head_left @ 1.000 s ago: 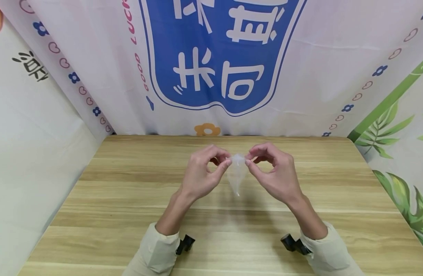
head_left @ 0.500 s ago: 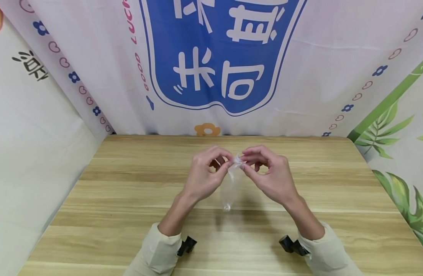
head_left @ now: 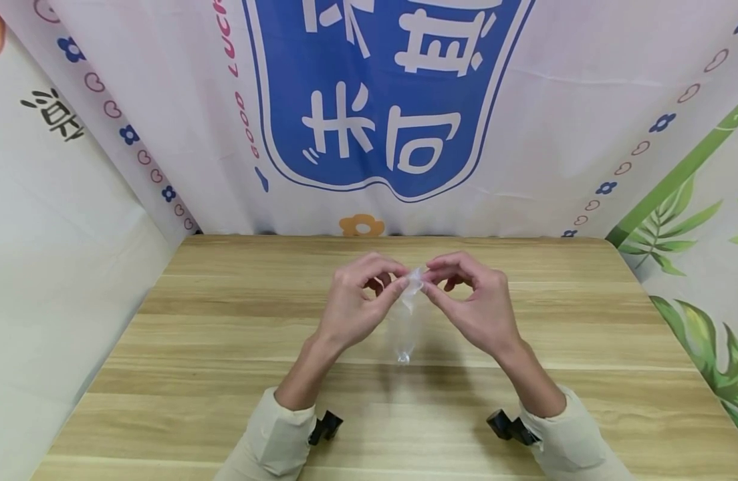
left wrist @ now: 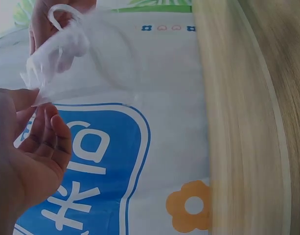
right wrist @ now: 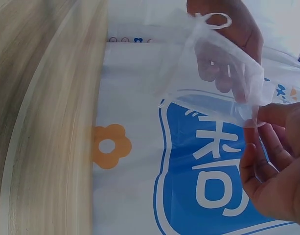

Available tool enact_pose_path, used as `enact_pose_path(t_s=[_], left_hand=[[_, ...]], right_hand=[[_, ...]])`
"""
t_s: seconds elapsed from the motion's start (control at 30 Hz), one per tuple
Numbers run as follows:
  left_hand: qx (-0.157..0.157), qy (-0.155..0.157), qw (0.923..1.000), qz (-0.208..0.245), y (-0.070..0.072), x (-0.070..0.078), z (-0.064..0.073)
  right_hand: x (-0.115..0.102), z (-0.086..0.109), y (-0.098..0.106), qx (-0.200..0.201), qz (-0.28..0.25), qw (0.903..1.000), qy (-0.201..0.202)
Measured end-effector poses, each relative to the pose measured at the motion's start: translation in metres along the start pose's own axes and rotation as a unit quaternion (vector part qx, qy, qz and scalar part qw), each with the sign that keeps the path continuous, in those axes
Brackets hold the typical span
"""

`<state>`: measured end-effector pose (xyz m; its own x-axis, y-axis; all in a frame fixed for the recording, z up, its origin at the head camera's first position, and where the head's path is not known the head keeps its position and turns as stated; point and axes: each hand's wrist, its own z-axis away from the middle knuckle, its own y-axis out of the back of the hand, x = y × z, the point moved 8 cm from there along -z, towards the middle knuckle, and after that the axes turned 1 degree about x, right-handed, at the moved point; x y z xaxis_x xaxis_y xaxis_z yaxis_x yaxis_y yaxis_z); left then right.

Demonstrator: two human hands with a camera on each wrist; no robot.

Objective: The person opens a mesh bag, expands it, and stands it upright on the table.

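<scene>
A small sheer white drawstring bag [head_left: 404, 321] hangs over the wooden table between both hands, its narrow lower end toward the person. The left hand [head_left: 361, 297] pinches the gathered top edge between thumb and index finger. From the other side, the right hand [head_left: 468, 300] pinches the same edge, its fingertips close to the left ones. In the left wrist view the translucent bag [left wrist: 64, 49] spreads in front of the right hand [left wrist: 44, 22], with a thin white cord loop [left wrist: 53, 20] sticking out. Another loop [right wrist: 230, 20] shows near the left hand in the right wrist view.
The wooden table [head_left: 224, 374] spreads below the hands and ends at a printed curtain [head_left: 224, 200] behind it. Fabric with leaf prints [head_left: 676, 227] hangs at the right, and plain white fabric [head_left: 62, 254] at the left. A black wrist camera [head_left: 325, 427] sits on the left sleeve.
Both hands have come slightly closer together. The bag has swung down and toward the person, its lower end first to the left and then slightly back right. Its top edge is more bunched.
</scene>
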<state>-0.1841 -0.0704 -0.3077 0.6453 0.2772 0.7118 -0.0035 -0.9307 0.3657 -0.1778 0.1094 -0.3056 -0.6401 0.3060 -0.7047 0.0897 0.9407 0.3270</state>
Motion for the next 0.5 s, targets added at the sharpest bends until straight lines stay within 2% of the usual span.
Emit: enact_pose_path(t_s=[0.5], left_hand=[[-0.015,0.026,0.9996,0.002,0.0035,-0.0035,0.0004]], right_hand=[[-0.0029,-0.0023,0.0028,-0.015,-0.012,0.9997,0.016]])
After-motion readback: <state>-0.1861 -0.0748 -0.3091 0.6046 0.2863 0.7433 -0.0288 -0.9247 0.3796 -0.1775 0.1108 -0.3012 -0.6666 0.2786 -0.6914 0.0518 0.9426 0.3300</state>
